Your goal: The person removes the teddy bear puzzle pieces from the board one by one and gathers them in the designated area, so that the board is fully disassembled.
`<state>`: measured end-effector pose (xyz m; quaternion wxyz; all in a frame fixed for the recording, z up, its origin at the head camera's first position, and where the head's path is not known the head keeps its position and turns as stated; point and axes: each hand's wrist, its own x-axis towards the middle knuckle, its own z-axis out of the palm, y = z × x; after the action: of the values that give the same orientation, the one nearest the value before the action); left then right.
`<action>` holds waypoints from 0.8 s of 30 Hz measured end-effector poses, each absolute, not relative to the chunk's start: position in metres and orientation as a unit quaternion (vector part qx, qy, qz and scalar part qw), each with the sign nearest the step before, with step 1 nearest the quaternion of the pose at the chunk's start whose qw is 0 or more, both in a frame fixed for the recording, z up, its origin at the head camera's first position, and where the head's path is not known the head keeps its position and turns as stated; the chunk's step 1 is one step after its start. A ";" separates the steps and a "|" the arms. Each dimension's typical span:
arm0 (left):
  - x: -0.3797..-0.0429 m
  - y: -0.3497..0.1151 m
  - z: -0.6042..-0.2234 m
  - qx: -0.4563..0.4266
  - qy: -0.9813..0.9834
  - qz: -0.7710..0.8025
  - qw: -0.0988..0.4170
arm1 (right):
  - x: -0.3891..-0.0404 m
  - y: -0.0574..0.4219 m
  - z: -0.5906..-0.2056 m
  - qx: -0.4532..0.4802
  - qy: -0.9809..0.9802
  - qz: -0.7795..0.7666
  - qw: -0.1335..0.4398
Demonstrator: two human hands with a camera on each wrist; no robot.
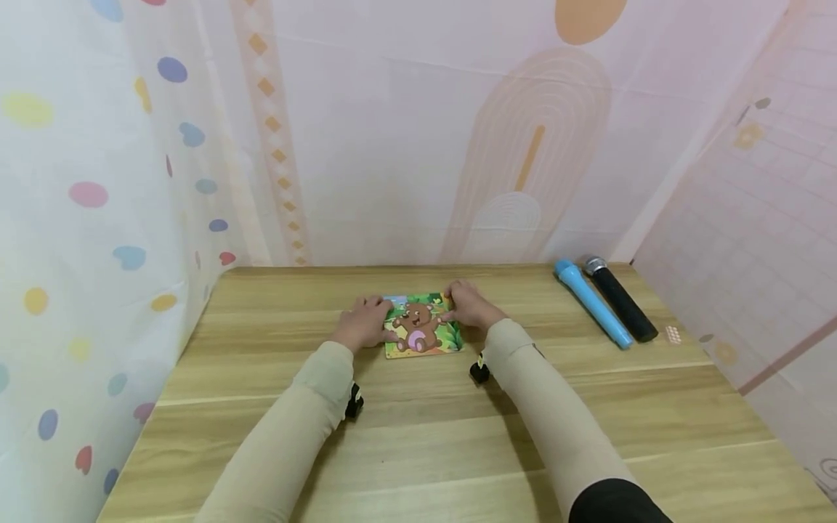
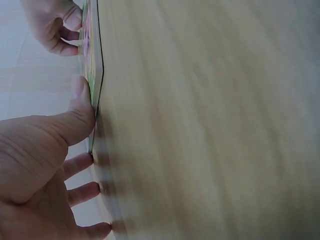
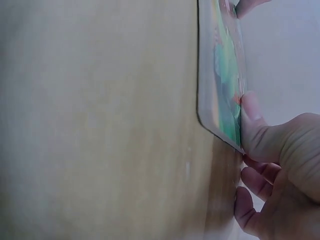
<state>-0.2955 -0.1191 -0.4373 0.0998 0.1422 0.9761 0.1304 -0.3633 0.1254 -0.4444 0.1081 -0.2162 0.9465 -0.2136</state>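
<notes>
A flat, thin picture board (image 1: 421,330) with a cartoon brown bear on a green background lies on the wooden table. My left hand (image 1: 363,324) holds its left side. In the left wrist view the left thumb (image 2: 80,107) lies along the board's edge, while the other fingertips come down at the corner and the tabletop beside it. Across from it, my right hand (image 1: 472,305) grips the right side near the far corner. The right wrist view has that thumb (image 3: 254,125) on the board's face and the other fingers curled by its edge.
Toward the back right of the wooden table (image 1: 418,436) lie a blue microphone (image 1: 593,303) and a black microphone (image 1: 620,299), side by side. A small pale dotted piece (image 1: 673,335) is near the right edge. Patterned curtains (image 1: 379,145) border the back and sides.
</notes>
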 end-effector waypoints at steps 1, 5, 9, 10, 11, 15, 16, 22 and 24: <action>-0.296 -0.119 -0.438 0.143 0.976 0.129 0.100 | -0.363 0.125 -0.443 -0.213 0.946 -0.216 0.113; -0.297 -0.118 -0.438 0.131 0.975 0.135 0.117 | -0.363 0.123 -0.441 -0.205 0.946 -0.216 0.125; -0.298 -0.114 -0.439 0.104 0.971 0.154 0.149 | -0.363 0.121 -0.441 -0.209 0.946 -0.209 0.129; -0.298 -0.112 -0.440 0.095 0.970 0.159 0.156 | -0.363 0.121 -0.441 -0.211 0.946 -0.208 0.129; -0.297 -0.111 -0.440 0.089 0.970 0.159 0.160 | -0.363 0.121 -0.441 -0.212 0.946 -0.206 0.130; -0.296 -0.109 -0.439 0.076 0.970 0.165 0.159 | -0.365 0.122 -0.441 -0.213 0.947 -0.204 0.130; -0.296 -0.108 -0.438 0.076 0.970 0.167 0.157 | -0.366 0.122 -0.441 -0.211 0.947 -0.205 0.128; -0.293 -0.105 -0.438 0.081 0.970 0.175 0.150 | -0.366 0.123 -0.440 -0.203 0.946 -0.217 0.132; -0.291 -0.105 -0.437 0.078 0.970 0.173 0.152 | -0.365 0.122 -0.440 -0.207 0.945 -0.215 0.135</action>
<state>-0.2914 -0.1049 -0.4372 0.1523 0.0783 0.9698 0.1734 -0.3652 0.1220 -0.4401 0.1353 -0.2066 0.9449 -0.2148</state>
